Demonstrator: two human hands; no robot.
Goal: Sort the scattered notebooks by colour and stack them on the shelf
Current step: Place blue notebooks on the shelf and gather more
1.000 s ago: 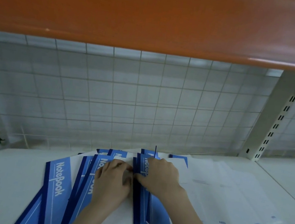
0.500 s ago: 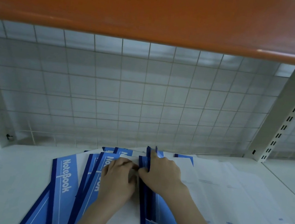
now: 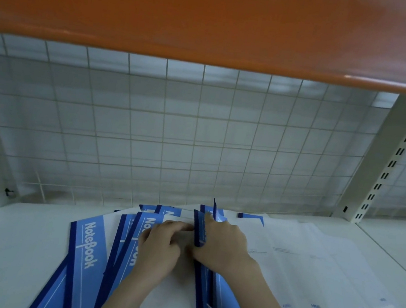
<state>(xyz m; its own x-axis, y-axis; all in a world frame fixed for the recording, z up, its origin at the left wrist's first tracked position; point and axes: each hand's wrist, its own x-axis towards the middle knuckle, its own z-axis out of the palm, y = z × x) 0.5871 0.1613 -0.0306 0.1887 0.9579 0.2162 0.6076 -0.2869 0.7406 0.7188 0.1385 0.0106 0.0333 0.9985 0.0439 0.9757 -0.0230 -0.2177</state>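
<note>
Notebooks: I see a loose, overlapping spread of thin notebooks (image 3: 86,249) lying flat on the white shelf (image 3: 6,243), some face up, some showing plain white backs.
Covers: light blue with a dark blue band along the spine edge and "NoteBook" in white lettering running lengthwise.
White side: the fanned backs (image 3: 311,268) at the right carry only small blue marks near one end.
Right hand: my right hand (image 3: 223,245) has its fingers clamped on the lifted blue edge of one notebook (image 3: 200,231), raising it off the pile.
Left hand: my left hand (image 3: 161,247) rests on a white back just beside it, fingers curled; whether they pinch anything I cannot tell.
Surroundings: wire grid panel (image 3: 173,136) behind, orange shelf (image 3: 216,17) overhead, slotted upright (image 3: 381,173) at right.
</note>
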